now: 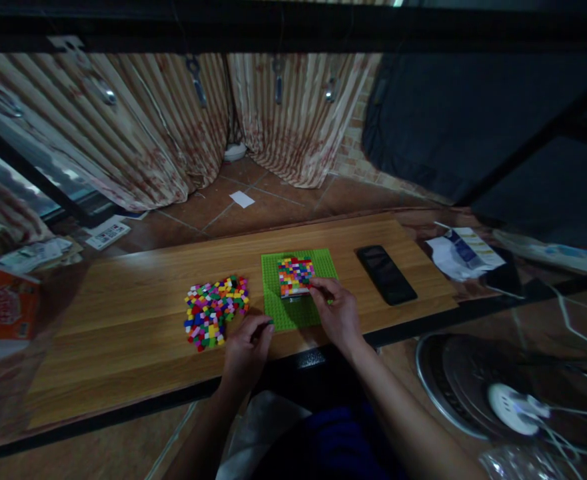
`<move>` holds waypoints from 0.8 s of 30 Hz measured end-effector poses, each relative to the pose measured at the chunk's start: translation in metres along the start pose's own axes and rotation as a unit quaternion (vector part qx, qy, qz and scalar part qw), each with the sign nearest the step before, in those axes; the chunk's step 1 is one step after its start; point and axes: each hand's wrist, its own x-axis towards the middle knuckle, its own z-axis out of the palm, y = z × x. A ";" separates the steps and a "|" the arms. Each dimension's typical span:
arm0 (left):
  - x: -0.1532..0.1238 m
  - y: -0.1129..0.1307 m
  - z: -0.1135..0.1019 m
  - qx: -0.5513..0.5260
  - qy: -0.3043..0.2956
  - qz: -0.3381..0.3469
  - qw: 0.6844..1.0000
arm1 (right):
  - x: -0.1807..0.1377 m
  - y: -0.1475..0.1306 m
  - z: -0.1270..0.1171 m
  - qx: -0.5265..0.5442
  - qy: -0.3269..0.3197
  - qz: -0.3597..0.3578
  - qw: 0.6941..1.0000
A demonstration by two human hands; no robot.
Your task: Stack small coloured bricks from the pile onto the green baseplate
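Note:
A green baseplate (pixel 318 263) lies on the wooden table (pixel 123 300), with a block of many-coloured small bricks (pixel 295 275) built on its middle. My right hand (pixel 338 313) rests on the plate, its fingertips pinched against the block's right lower corner. My left hand (pixel 246 347) sits at the plate's front left corner with fingers curled, pinching a small green brick (pixel 270 323). A loose pile of small coloured bricks (pixel 215 311) lies just left of the plate, next to my left hand.
A black phone (pixel 386 273) lies flat to the right of the plate. Crumpled paper packaging (pixel 460 252) sits at the table's right end. An orange box (pixel 3 303) is at far left. A fan (pixel 478 387) lies on the floor, lower right. Curtains hang behind.

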 end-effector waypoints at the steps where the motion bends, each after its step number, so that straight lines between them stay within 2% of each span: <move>1: 0.000 0.000 0.000 0.002 0.002 0.002 1.000 | 0.000 0.000 0.000 0.001 0.000 -0.004 1.000; 14: 0.000 0.003 0.001 0.019 0.001 0.018 1.000 | -0.002 -0.001 -0.018 -0.074 -0.012 -0.033 0.997; 24: -0.001 0.000 0.002 0.027 0.004 0.036 0.999 | 0.001 -0.005 -0.010 -0.122 -0.030 -0.057 0.990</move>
